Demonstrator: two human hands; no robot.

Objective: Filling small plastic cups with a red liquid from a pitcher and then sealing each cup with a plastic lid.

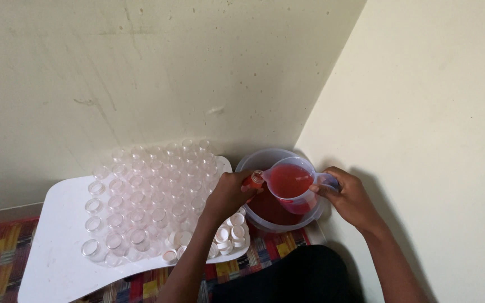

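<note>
Left hand [228, 193] holding small bottle [255, 179], right hand [350, 197] tilting jug [289, 188] beside it

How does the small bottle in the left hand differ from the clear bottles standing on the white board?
The small bottle holds red liquid and looks reddish; the clear bottles look empty and colourless. It is gripped by the left hand at the spout of the jug, which the right hand tips, over the basin; the others stand free in rows on the white board. It is tilted; they stand upright. Both kinds look small, transparent and uncapped.
</note>
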